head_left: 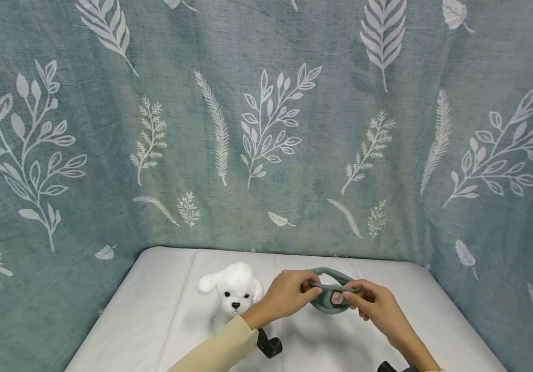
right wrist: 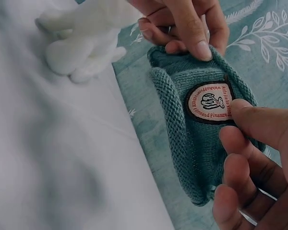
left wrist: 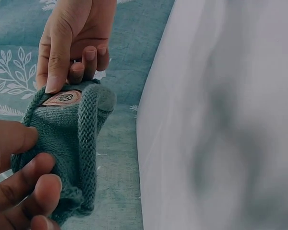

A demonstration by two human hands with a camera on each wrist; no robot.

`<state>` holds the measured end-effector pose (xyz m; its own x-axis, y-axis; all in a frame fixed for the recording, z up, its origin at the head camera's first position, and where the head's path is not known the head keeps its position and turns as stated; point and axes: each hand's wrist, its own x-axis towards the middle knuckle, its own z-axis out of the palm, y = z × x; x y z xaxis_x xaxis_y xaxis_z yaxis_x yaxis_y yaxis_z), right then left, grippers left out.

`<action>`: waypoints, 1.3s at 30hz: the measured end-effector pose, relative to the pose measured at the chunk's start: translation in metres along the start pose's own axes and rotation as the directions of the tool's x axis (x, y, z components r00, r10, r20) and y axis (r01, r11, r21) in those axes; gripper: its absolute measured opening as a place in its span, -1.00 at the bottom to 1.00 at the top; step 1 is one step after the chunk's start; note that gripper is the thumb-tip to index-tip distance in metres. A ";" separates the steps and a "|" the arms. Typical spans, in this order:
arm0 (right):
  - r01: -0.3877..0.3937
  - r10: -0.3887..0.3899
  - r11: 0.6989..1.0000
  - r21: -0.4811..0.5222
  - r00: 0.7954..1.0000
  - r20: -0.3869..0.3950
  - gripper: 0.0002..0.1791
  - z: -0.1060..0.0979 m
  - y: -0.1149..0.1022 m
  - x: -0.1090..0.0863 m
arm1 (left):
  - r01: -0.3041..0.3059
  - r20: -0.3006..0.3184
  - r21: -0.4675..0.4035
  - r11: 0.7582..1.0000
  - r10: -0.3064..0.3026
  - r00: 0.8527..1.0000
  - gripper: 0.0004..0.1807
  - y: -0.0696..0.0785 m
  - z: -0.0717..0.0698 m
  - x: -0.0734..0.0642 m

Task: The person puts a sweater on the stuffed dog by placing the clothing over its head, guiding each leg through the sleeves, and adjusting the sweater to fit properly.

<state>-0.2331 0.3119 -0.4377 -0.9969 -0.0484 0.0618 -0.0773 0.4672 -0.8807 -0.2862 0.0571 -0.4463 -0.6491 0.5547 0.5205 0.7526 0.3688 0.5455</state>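
A: Grip?
B: Left hand [head_left: 287, 295] and right hand [head_left: 375, 305] each pinch green knit piece [head_left: 324, 300], opposite ends, held above white worktop [head_left: 164, 294]
A: Farther?
B: White plush dog [head_left: 236, 285], left of left hand; leaf-print curtain [head_left: 229, 217] at back

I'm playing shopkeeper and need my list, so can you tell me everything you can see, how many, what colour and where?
Toy dog: one, white, on the white surface, left of the knitted piece
Knitted piece: one, grey-green, held up between both hands
Patch: one, beige with dark edge, on the knitted piece
White surface: one, white, under the dog
Leaf-print cloth: blue-green with pale leaves, behind and at both sides; pieces uncountable
Black devices: two, black, near the wrists
Sleeve: cream, on the left forearm
Left hand: one, bare, gripping the knitted piece
Right hand: one, bare, pinching it near the patch
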 end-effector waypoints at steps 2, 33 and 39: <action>0.015 -0.015 1.000 0.004 1.000 0.004 -0.56 0.002 -0.004 0.001 | 0.001 -0.006 -0.008 1.000 -0.001 1.000 -0.91 -0.002 -0.004 -0.001; 0.167 -0.169 0.985 0.035 0.984 0.053 -0.66 0.029 -0.058 0.002 | -0.010 0.020 -0.040 0.999 0.011 1.000 -0.90 0.007 -0.080 -0.019; 0.197 -0.200 0.979 0.045 0.977 0.070 -0.68 0.037 -0.068 0.006 | 0.010 0.008 -0.023 1.000 -0.010 1.000 -0.89 0.005 -0.094 -0.023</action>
<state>-0.2329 0.2474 -0.3950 -0.9578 -0.2024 0.2041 -0.2719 0.4082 -0.8715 -0.2775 -0.0238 -0.3937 -0.6556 0.5568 0.5100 0.7433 0.3572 0.5656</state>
